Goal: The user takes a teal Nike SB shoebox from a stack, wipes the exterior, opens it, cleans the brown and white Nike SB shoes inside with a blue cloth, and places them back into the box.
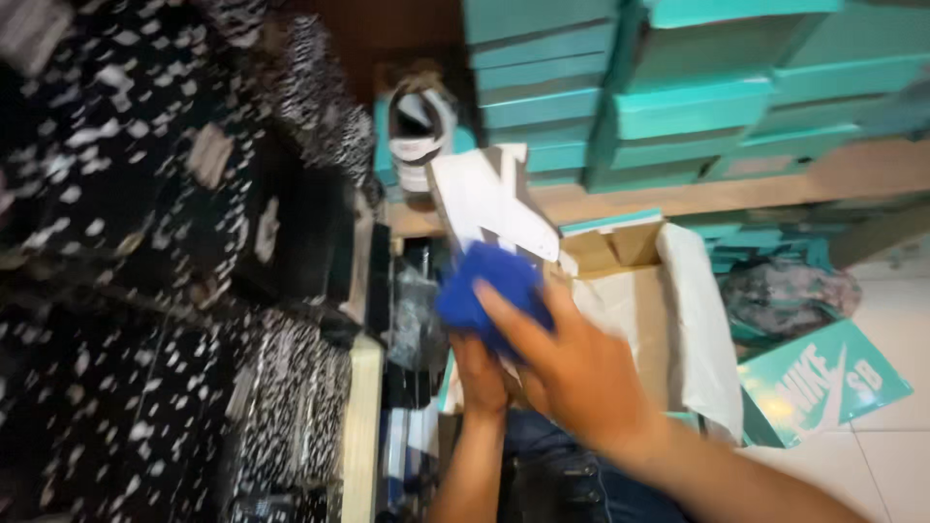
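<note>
Pressing a blue cloth against a white shoe, the right hand has its fingers curled round the bunched cloth, gripping it. The left hand sits just below the shoe and under the cloth; it seems to support the shoe from beneath, but the blur and the right hand in front of it hide the fingers, so whether it is clenched on the shoe cannot be told. The shoe points up and away from the person, tilted, with its pale sole side facing the camera.

Taking the shoe as landmark: just to its right and a little lower stands an open cardboard shoebox, lined with white wrapping paper that hangs over its right wall. Further right of the shoe, on the tiled floor, lies a teal box lid, tilted. Above and to the right of the shoe, stacks of teal shoeboxes rest on a wooden shelf. Just above the shoe, a second white shoe stands in an opened teal box. Left of the shoe rises a wall of black boxes with white speckles, strongly blurred. Below the hands, dark blue denim covers the person's lap.
</note>
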